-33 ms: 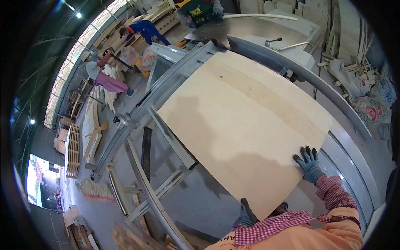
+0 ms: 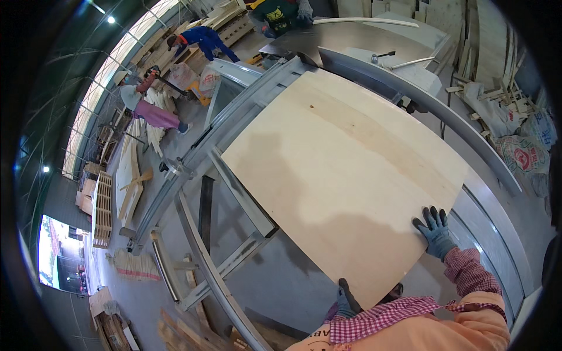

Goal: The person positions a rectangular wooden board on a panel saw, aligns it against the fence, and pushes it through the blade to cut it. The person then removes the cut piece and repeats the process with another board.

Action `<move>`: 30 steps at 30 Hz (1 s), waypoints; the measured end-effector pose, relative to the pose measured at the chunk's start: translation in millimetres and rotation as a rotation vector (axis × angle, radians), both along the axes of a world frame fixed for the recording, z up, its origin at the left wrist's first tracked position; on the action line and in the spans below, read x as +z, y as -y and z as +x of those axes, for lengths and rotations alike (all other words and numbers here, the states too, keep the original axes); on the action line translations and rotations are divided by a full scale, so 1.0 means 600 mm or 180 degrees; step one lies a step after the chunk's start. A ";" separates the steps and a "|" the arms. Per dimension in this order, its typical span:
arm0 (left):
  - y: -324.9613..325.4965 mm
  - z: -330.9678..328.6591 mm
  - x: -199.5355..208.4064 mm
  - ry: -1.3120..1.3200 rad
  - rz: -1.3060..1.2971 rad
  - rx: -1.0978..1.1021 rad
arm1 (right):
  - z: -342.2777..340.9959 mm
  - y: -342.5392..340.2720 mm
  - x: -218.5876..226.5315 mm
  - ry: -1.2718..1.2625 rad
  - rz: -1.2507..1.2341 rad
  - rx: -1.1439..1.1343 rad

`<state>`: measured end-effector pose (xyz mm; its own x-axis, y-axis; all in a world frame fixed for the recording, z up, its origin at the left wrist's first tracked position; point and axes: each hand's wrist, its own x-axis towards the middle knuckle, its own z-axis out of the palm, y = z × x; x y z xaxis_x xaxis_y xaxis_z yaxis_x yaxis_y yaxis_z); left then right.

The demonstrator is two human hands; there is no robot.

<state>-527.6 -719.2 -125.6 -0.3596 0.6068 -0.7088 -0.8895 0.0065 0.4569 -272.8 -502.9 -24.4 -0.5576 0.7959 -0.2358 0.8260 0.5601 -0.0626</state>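
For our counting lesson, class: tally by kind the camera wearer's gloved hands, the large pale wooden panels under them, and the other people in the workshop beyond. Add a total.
Gloved hands: 2 (left hand, right hand)
Large pale wooden panel: 1
Other people: 3 (person in blue, person in pink-purple, person in green, partly cut off)
Total: 6

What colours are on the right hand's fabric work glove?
The fabric work glove is blue-grey with blackish fingertips; clearest in the head view.

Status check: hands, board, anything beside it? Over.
Right hand: fingers spread on board, near right corner. Left hand: at near edge, dark fingertip on top. Board: flat, partly shadowed. Metal rail beyond its right edge.
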 end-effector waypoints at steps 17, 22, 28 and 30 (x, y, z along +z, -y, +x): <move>-0.142 -0.057 0.033 -0.0451 -0.0110 -0.0676 | -0.021 -0.111 0.072 -0.0048 -0.0314 -0.0210; -0.188 -0.074 -0.022 -0.0412 -0.0007 -0.0827 | -0.028 -0.126 0.068 -0.0019 -0.0164 -0.0181; -0.248 -0.061 0.058 0.0390 0.0301 -0.0851 | -0.034 -0.120 0.044 -0.0117 0.0147 -0.0346; -0.226 -0.068 -0.006 -0.0099 0.0024 -0.0804 | -0.052 -0.116 0.048 -0.0336 0.0102 -0.0251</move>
